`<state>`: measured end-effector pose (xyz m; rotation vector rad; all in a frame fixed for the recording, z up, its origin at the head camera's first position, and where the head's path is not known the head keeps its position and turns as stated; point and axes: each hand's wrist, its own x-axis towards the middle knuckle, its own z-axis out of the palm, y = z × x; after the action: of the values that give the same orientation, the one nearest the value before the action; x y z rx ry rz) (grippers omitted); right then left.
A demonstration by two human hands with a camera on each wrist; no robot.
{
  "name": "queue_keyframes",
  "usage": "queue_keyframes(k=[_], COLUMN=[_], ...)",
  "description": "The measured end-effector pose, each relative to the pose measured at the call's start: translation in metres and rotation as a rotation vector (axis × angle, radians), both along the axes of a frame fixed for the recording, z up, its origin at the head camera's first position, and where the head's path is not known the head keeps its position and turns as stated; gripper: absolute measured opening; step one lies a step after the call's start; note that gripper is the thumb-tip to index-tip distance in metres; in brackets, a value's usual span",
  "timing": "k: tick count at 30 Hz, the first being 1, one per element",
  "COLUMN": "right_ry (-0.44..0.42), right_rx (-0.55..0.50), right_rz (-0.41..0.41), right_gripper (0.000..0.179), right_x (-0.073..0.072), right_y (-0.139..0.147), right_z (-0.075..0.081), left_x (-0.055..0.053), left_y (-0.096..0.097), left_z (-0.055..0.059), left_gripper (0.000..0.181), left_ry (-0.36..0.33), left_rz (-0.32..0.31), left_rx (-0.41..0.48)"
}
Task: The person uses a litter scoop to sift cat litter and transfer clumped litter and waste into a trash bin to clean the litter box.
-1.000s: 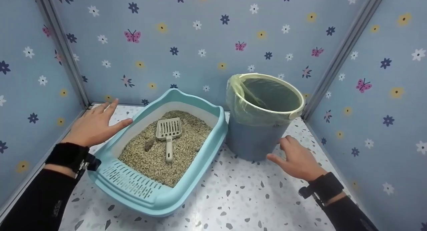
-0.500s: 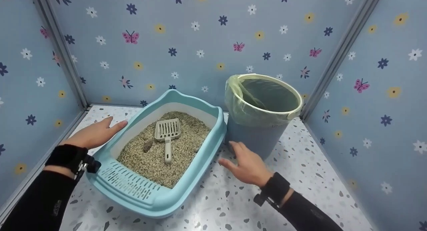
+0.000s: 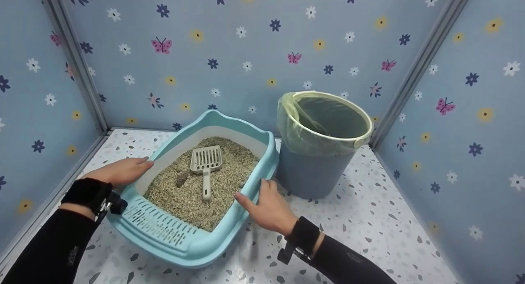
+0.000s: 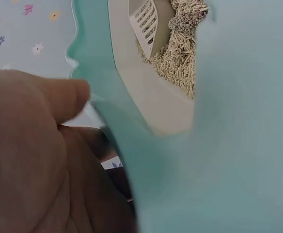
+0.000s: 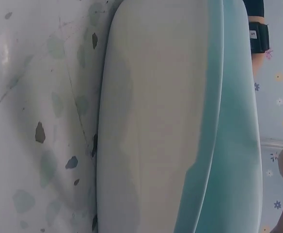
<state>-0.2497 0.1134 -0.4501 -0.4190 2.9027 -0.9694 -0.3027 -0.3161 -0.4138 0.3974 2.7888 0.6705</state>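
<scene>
A light-blue litter box (image 3: pixel 164 251) filled with pelleted litter (image 3: pixel 192 210) stands on the speckled floor. On the litter lies a slotted scoop (image 3: pixel 206 163), its handle toward me, with a dark clump (image 3: pixel 182 178) at its left. My left hand (image 3: pixel 121 171) is at the box's left rim; in the left wrist view its thumb (image 4: pixel 71 99) is right at the edge and the other fingers reach below the lip, partly hidden. At the right side, my right hand (image 3: pixel 270 208) has its fingers along the outer wall and its thumb above the rim, apart from it in the right wrist view.
Close behind my right hand stands a grey-blue bin (image 3: pixel 311 175) with a pale yellow liner bag (image 3: pixel 299 132) folded over its rim. Flower-patterned walls (image 3: pixel 254 42) enclose the floor at the back and on both sides.
My right hand has moved left from in front of the bin to the box's right side. My left hand has come down to the left rim. Box and scoop stay put.
</scene>
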Motion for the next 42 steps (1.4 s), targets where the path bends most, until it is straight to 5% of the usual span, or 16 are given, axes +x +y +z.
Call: queue_keyframes(k=[11,18,24,29,36,42], right_ry=[-0.019,-0.028,-0.02,-0.001,-0.005,-0.021], right_rx=[-0.014,-0.023,-0.03,-0.037,-0.05,-0.048], right_rz=[-0.122,-0.087,-0.045,0.012,0.083,0.12], right_gripper=[0.121,0.117,0.115,0.109,0.105,0.105], right_x=[0.004,0.001,-0.007,-0.017,-0.031,-0.038], right_y=[-0.028,-0.026,-0.015,0.001,0.023,0.036], right_z=[-0.009,-0.008,-0.009,-0.007,-0.003,0.0], left_x=[-0.003,0.001,0.008,0.015,0.019,0.019], left_y=[-0.001,-0.002,0.002,0.007,0.009,0.003], left_z=[0.0,0.001,0.008,0.014,0.011,0.002], left_gripper=[0.069,0.068,0.067,0.065,0.064,0.074], left_ry=[0.01,0.017,-0.073,-0.066,-0.246,-0.232], left_rz=[-0.03,-0.046,-0.058,-0.094,-0.035,-0.015], left_rx=[-0.027,-0.035,-0.006,-0.018,0.151,0.222])
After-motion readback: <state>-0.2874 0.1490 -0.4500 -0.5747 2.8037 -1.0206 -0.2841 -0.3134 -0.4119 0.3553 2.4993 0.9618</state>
